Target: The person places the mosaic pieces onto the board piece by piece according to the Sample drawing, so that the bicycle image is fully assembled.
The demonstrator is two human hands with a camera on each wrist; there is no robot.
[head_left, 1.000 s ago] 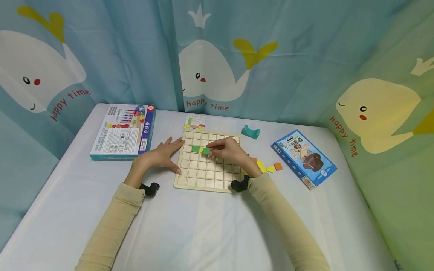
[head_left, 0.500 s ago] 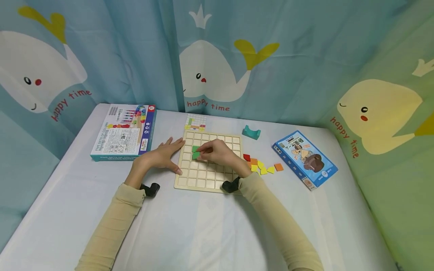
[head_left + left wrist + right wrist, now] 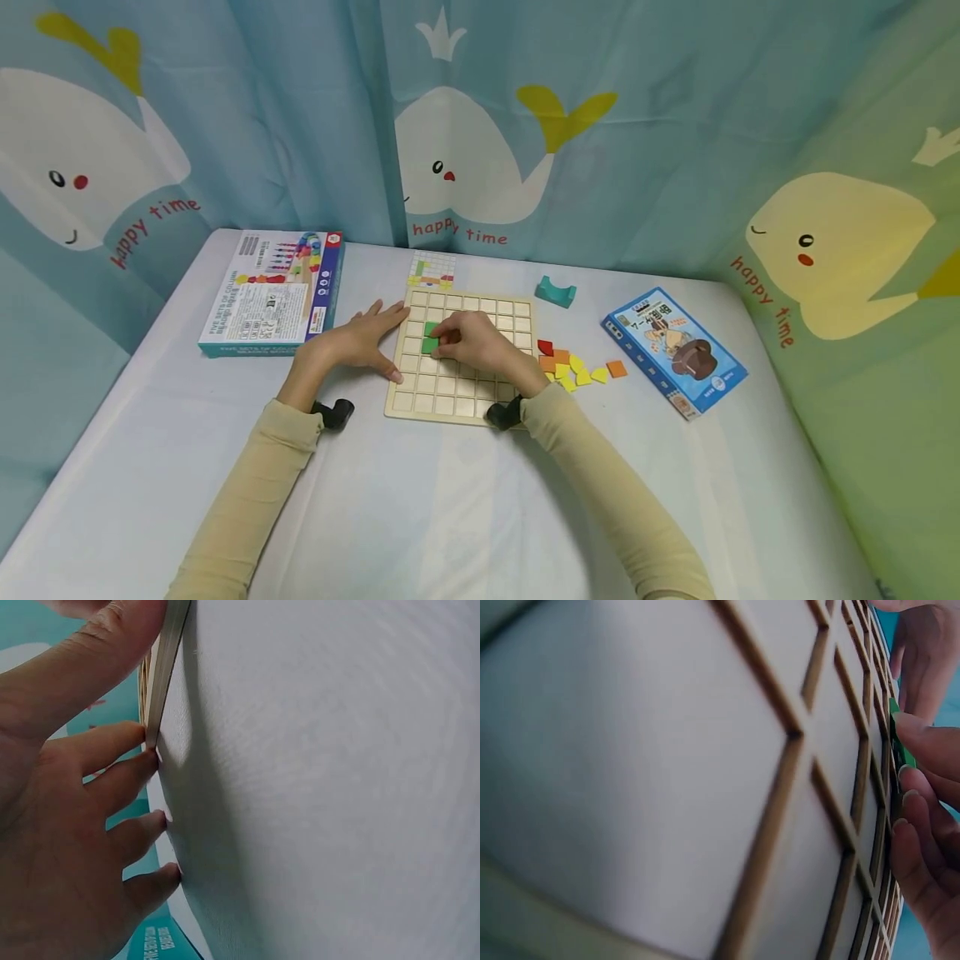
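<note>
A cream grid board point(image 3: 442, 405) lies flat on the table. My left hand point(image 3: 363, 340) rests along its left edge with the fingers spread; in the left wrist view, the fingertips and thumb point(image 3: 112, 645) meet the board's side. My right hand point(image 3: 480, 342) is over the board, its thumb and fingers pinching a green square tile point(image 3: 430, 345) at the grid surface. Directly above that tile sits another green tile point(image 3: 431, 328), partly covered by the fingers. In the right wrist view the thumb tip touches a thin green edge point(image 3: 894, 709); the rest is hidden.
A pattern card point(image 3: 431, 269) lies behind the board. Loose red, orange and yellow tiles point(image 3: 583, 378) are scattered to its right. Further out are a teal curved piece point(image 3: 555, 292), a blue box point(image 3: 675, 352) and, at left, a larger box point(image 3: 272, 292).
My right hand has moved left and slightly down with the green tile, bringing it just below the other green one. The left hand stays in place.
</note>
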